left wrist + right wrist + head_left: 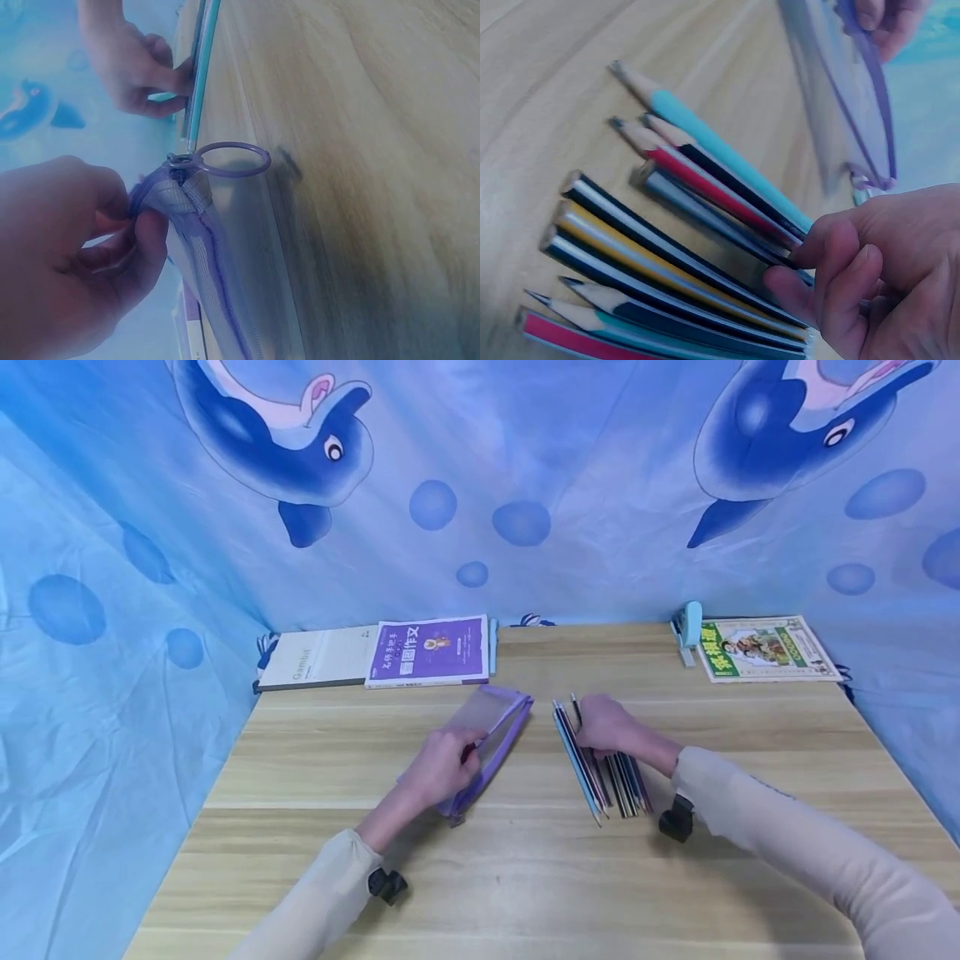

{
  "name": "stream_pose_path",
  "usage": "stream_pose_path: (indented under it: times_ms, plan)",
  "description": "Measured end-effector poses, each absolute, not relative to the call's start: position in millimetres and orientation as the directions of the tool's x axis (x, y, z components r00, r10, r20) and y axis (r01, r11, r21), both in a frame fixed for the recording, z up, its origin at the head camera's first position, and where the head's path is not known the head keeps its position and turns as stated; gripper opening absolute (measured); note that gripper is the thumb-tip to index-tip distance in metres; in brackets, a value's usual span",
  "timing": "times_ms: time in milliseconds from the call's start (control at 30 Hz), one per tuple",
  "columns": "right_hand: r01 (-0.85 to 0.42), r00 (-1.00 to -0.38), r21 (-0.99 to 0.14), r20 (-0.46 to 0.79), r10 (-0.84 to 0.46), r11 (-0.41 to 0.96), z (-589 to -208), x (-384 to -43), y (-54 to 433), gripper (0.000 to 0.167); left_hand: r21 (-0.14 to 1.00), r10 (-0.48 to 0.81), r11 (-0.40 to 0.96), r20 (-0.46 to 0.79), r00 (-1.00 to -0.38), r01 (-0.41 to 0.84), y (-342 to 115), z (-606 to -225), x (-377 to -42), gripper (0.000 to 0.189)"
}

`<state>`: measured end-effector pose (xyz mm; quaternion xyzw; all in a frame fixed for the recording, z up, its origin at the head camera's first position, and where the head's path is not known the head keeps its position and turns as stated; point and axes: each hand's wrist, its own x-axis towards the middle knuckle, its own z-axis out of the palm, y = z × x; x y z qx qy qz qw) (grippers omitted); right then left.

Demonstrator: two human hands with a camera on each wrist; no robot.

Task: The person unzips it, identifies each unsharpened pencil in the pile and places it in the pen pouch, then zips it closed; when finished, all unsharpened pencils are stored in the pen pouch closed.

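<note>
A purple mesh zip pencil case (486,708) is on the table left of centre. My left hand (442,766) pinches its zippered edge between thumb and fingers. A purple ring pull (232,145) hangs at the zip's end in the left wrist view. To the right, several pencils lie side by side, among them a light blue pencil (724,150), a red pencil (694,180) and a yellow pencil (630,251). My right hand (609,727) is over them, its curled fingers gripping pencils at the light blue one's side of the row. Its palm hides their far ends.
At the back left lie a pale Gambit book (318,656) and a purple book (429,652). A light blue stapler-like object (691,628) stands at the back right beside a green-and-yellow booklet (768,649). A blue dolphin-print curtain (480,468) hangs behind the wooden table (525,893).
</note>
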<state>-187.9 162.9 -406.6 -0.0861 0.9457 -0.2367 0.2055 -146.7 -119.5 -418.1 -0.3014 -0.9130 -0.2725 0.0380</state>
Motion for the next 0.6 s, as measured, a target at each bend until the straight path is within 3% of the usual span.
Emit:
stream_pose_path:
  times_ms: [167, 267, 367, 600]
  plan:
    - [-0.092, -0.903, -0.566, -0.3, -0.309, 0.82, -397.2, -188.8, 168.4, 0.031, 0.515, 0.502, 0.676, 0.203, -0.841, 0.528, -119.1, -416.5, -146.4, 0.035]
    - [-0.08, -0.901, -0.664, -0.27, -0.339, 0.743, -391.8, -188.0, 167.1, 0.024, 0.527, 0.487, 0.678, 0.199, -0.85, 0.512, -118.0, -414.4, -146.3, 0.036]
    - [-0.002, -0.907, -0.752, -0.277, -0.318, 0.659, -387.9, -185.8, 162.1, 0.014, 0.504, 0.486, 0.687, 0.217, -0.847, 0.523, -117.3, -412.9, -146.8, 0.036]
    - [0.167, -0.92, -0.869, -0.307, -0.242, 0.466, -383.3, -178.1, 144.1, 0.022, 0.501, 0.467, 0.704, 0.209, -0.859, 0.504, -114.1, -410.7, -146.2, 0.036]
